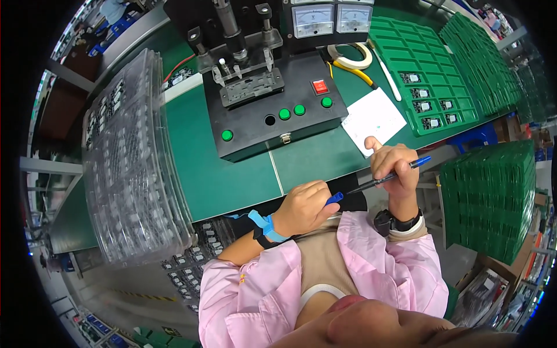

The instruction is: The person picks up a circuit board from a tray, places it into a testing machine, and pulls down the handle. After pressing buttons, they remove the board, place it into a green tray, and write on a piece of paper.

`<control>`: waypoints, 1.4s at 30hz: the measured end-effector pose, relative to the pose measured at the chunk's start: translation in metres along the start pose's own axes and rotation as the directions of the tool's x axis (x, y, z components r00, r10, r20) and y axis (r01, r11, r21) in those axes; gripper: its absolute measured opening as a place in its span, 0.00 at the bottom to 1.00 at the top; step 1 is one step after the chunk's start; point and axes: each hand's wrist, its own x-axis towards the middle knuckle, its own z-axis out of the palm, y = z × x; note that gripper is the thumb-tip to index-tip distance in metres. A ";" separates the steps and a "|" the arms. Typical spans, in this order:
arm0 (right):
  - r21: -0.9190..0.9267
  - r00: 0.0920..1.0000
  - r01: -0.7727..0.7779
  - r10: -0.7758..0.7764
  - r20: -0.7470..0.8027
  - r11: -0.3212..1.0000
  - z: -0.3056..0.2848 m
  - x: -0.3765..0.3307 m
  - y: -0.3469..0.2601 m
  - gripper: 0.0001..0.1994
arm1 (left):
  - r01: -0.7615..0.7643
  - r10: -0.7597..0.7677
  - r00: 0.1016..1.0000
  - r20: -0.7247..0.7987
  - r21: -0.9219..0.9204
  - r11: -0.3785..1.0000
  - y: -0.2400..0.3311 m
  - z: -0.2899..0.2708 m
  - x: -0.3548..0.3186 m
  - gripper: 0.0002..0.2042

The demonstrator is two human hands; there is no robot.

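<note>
My left hand [301, 206] is closed around a blue pen cap [335, 198], whose end sticks out past the thumb and forefinger. Between the fingers of my right hand [398, 166] is a slim dark marker pen [366, 184] with a blue tail end. Its bare tip points left, toward the cap, with a small gap between them. Both hands are in front of the bench's near edge. Just beyond my right hand lies a white sheet of paper [376, 119] with faint marks on it.
A black test fixture [249, 129] with green buttons and a red switch stands mid-bench. Clear plastic trays [130, 168] are stacked at left. At right are a green tray [432, 107] with several small circuit boards, yellow-handled pliers [357, 72], a tape roll [362, 58] and stacked green trays [487, 197].
</note>
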 end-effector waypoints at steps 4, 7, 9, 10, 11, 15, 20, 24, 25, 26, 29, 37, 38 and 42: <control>-0.008 0.994 -0.048 0.048 0.096 0.999 0.007 0.000 -0.004 0.18 | 0.013 -0.014 0.999 0.030 0.042 0.999 0.005 -0.003 -0.003 0.13; -0.232 0.925 -0.139 0.210 0.317 0.963 0.018 0.000 -0.011 0.15 | -0.074 0.053 0.982 0.182 0.113 0.991 0.006 -0.004 -0.004 0.13; -0.186 0.929 -0.155 0.207 0.307 0.970 0.029 -0.011 -0.002 0.13 | -0.081 0.060 0.983 0.176 0.112 0.990 0.007 -0.002 -0.010 0.12; -0.139 0.932 -0.173 0.208 0.296 0.975 0.037 -0.015 0.002 0.12 | -0.084 0.065 0.983 0.171 0.110 0.990 0.010 -0.002 -0.011 0.12; -0.091 0.935 -0.191 0.209 0.285 0.977 0.041 -0.017 0.004 0.10 | -0.088 0.069 0.984 0.165 0.107 0.990 0.011 -0.003 -0.012 0.12; -0.290 0.803 -0.521 0.576 0.155 0.803 0.032 -0.010 -0.014 0.08 | 0.103 -0.151 0.974 0.169 0.263 0.959 0.015 -0.012 -0.002 0.10; -0.830 0.996 -0.074 0.005 -0.085 0.553 -0.054 0.030 -0.015 0.06 | 0.033 -0.021 0.999 -0.035 0.396 0.918 0.042 -0.070 0.002 0.10; -0.991 0.982 0.109 0.165 0.095 -0.080 -0.097 0.050 0.006 0.31 | 0.177 -0.099 0.933 -0.346 0.202 0.963 0.080 -0.125 -0.039 0.10; -0.983 0.971 0.113 0.224 0.078 -0.146 -0.097 0.054 0.015 0.32 | 0.120 -0.143 0.873 -0.466 -0.080 0.990 0.093 -0.137 -0.046 0.10; -0.970 0.959 0.117 0.277 0.055 -0.213 -0.093 0.051 0.014 0.33 | 0.004 -0.205 0.802 -0.561 -0.338 0.941 0.114 -0.148 -0.049 0.09; -0.992 0.980 0.127 0.153 0.125 0.001 -0.084 0.054 0.023 0.33 | -0.361 -0.025 0.662 -0.749 -0.349 0.865 0.171 -0.195 -0.030 0.11; -0.966 0.989 0.115 -0.118 0.089 0.231 -0.099 0.049 0.070 0.24 | 0.584 -0.173 0.653 -0.737 0.345 0.734 0.049 -0.416 0.006 0.07; -0.961 0.991 0.090 -0.119 0.061 0.262 -0.099 0.048 0.067 0.22 | 0.720 -0.261 0.618 -0.742 0.400 0.567 0.001 -0.444 -0.011 0.08; -0.946 0.983 0.128 -0.168 0.081 0.296 -0.093 0.050 0.071 0.16 | 0.639 -0.423 0.690 -0.586 0.769 -0.023 -0.121 -0.491 -0.070 0.14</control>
